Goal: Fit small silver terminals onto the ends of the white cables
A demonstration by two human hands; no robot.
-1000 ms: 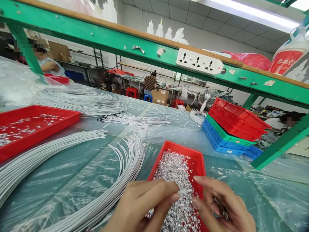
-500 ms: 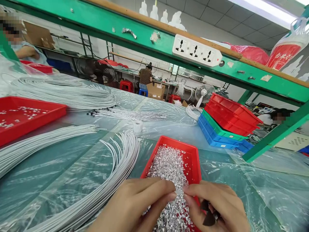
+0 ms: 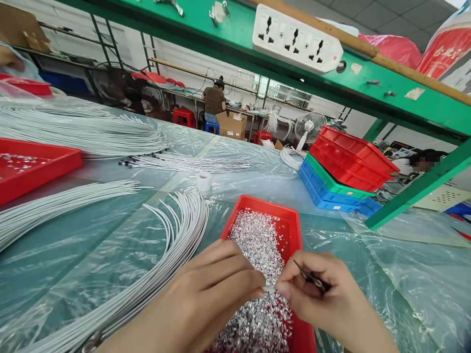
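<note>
while the left hand (image 3: 217, 299) pinches the white wire end (image 3: 268, 289) and the right hand (image 3: 324, 299) pinches a small metal piece against it, both are best kept low over the red tray (image 3: 294, 220).

The near red tray (image 3: 294, 230) was glossy moulded plastic, heaped with bright, glittering metal bits (image 3: 257, 245). Clear, crinkled plastic film (image 3: 91, 245) covered the tabletop with a wet-looking shine. The white cables (image 3: 184, 230) had smooth, matt plastic sheathing.
</note>
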